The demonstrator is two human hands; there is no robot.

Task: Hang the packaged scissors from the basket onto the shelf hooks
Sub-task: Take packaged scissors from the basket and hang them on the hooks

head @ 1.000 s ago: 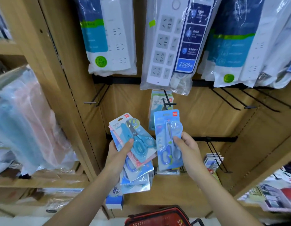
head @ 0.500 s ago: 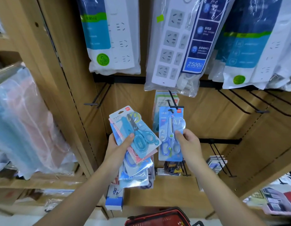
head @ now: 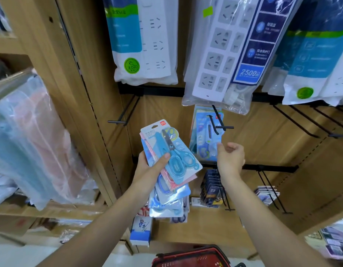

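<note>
I see a wooden back panel (head: 253, 141) crossed by a black rail (head: 157, 90), with black hooks (head: 295, 121) jutting out. A wooden upright (head: 70, 74) divides it from a side shelf (head: 51, 211) on the left. Pale floor (head: 22, 253) shows at the bottom; the light is soft and even

Bright even light, blurred warped edges
</note>
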